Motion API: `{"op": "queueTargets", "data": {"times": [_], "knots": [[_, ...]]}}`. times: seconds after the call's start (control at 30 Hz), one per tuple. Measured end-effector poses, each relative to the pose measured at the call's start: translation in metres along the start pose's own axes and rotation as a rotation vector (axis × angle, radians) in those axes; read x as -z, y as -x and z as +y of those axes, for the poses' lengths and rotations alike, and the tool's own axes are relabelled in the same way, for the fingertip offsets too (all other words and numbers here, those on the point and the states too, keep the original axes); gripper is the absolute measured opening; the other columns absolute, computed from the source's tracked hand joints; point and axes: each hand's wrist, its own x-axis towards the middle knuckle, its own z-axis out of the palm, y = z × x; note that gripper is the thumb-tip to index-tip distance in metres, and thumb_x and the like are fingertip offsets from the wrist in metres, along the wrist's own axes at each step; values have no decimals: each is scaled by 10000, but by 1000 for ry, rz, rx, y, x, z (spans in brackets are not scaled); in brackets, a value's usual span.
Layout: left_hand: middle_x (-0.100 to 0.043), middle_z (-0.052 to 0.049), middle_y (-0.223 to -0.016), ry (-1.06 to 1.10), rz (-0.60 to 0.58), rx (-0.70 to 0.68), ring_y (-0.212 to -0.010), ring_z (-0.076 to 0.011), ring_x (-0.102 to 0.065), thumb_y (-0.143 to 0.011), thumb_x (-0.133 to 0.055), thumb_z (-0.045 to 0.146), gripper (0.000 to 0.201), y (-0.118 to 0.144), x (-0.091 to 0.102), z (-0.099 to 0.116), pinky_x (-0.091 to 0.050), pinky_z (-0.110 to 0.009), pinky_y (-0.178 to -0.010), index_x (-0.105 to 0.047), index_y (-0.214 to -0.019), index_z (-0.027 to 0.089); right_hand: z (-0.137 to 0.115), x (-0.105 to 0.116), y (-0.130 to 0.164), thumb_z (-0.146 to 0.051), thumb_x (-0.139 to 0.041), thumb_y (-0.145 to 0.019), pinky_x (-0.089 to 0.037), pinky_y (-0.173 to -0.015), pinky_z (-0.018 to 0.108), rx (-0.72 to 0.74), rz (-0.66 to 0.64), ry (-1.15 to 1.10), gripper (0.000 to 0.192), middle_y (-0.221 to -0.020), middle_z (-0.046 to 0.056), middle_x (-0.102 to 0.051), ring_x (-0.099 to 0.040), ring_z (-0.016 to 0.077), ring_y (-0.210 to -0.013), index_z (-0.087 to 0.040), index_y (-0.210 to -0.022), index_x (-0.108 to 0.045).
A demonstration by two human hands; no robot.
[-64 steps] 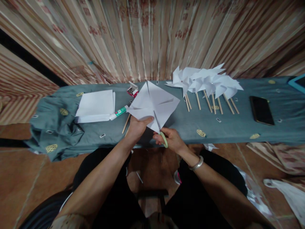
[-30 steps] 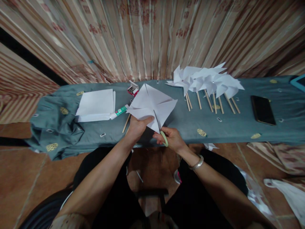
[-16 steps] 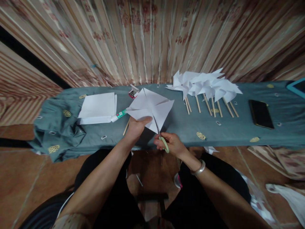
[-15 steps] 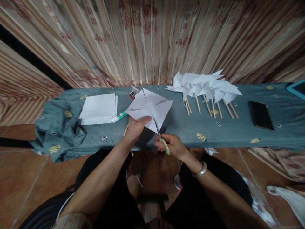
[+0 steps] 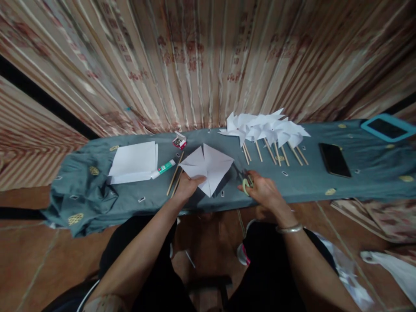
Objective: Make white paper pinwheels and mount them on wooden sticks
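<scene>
A white paper square (image 5: 211, 167), slit inward from its corners, is pinched in my left hand (image 5: 188, 185), thumb on top. To the right, my right hand (image 5: 261, 188) has its fingers around a pair of scissors (image 5: 246, 186) with light green handles. The scissors are low over the cloth, blades apart from the paper. Left of the paper lie wooden sticks (image 5: 174, 175), a green-and-white glue stick (image 5: 165, 167) and a small red-and-white box (image 5: 179, 141) of metal pins.
A stack of white paper (image 5: 133, 161) rests on the left of the cloth-covered table (image 5: 208, 208). Several paper pinwheels (image 5: 264, 128) on sticks lie at the back right, before a black phone (image 5: 334, 159) and a blue-framed tablet (image 5: 388, 128). A curtain (image 5: 201, 78) hangs behind.
My right hand has drawn the scissors out of the paper's slit and moved right, down toward the cloth. My left hand still holds the paper. The camera view has shifted.
</scene>
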Motion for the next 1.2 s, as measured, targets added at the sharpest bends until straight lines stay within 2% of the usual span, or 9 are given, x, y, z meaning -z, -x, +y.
{"op": "queueTargets", "data": {"times": [0.2, 0.33, 0.4, 0.47, 0.6, 0.73, 0.9, 1.1, 1.2], "knots": [[-743, -75, -834, -53, -144, 5, -812, -263, -690, -483, -812, 262, 357, -3, -3, -8, -531, -419, -836, -693, -805, 163, -12, -5, -17, -358, -627, -886, -498, -746, 355, -51, 72, 173, 569, -976, 239, -749, -728, 337, -926, -28, -1329, -492], [-721, -98, -1066, -156, -162, -78, -949, -263, -688, -592, -764, 263, 621, -8, 10, -13, -534, -445, -904, -611, -1183, 151, -13, -6, -26, -355, -634, -886, -503, -775, 351, -80, 95, 218, 427, -978, 231, -739, -712, 322, -962, -60, -1190, -584], [-627, -151, -1286, -344, -72, -214, -1093, -290, -647, -668, -736, 251, 755, -7, 19, -11, -518, -479, -956, -477, -1372, 164, -10, -6, -29, -344, -644, -877, -501, -800, 346, -86, 122, 226, 388, -1015, 220, -730, -693, 311, -1002, -75, -1153, -602], [-481, -181, -1462, -601, -23, -474, -1286, -321, -525, -726, -709, 224, 755, -3, 25, -7, -434, -519, -1073, -427, -1423, 165, -8, -6, -31, -335, -665, -858, -499, -830, 346, -84, 159, 218, 393, -1069, 208, -717, -671, 303, -1031, -82, -1153, -604], [-538, -124, -1434, -968, -228, -842, -1428, -284, -373, -907, -521, 173, 417, 9, 20, -5, -295, -548, -1177, -553, -1321, 202, -4, -7, -33, -336, -694, -820, -492, -891, 364, -45, 224, 202, 342, -1149, 178, -690, -625, 321, -1077, -114, -1078, -655], [-547, -146, -1432, -1128, -479, -768, -1434, -292, -371, -935, -504, 204, 391, 15, 1, -15, -305, -552, -1170, -564, -1318, 151, 2, -7, -35, -333, -705, -797, -494, -888, 375, -49, 192, 190, 330, -1090, 173, -708, -633, 324, -1051, -139, -1063, -684], [-483, -165, -1488, -1211, -521, -657, -1449, -325, -338, -932, -548, 300, 471, 17, -9, -22, -260, -571, -1183, -520, -1368, 124, 20, -4, -35, -344, -695, -800, -512, -833, 361, -45, 97, 91, 369, -1050, 124, -743, -689, 278, -959, -167, -1123, -682], [-474, -150, -1500, -1241, -514, -663, -1451, -319, -330, -940, -537, 322, 477, 19, -7, -22, -236, -544, -1197, -514, -1372, 120, 3, -21, -41, -304, -606, -868, -446, -1033, 424, 95, 431, -106, 364, -1324, 170, -613, -568, 309, -1208, -133, -1185, -657], [-475, -155, -1497, -1243, -508, -674, -1455, -322, -321, -939, -533, 315, 475, 19, -8, -23, -232, -550, -1196, -517, -1368, 114, -24, -41, -49, -274, -629, -843, -398, -1083, 464, 148, 423, -107, 448, -1428, 212, -514, -492, 339, -1289, -82, -1248, -614]]}}
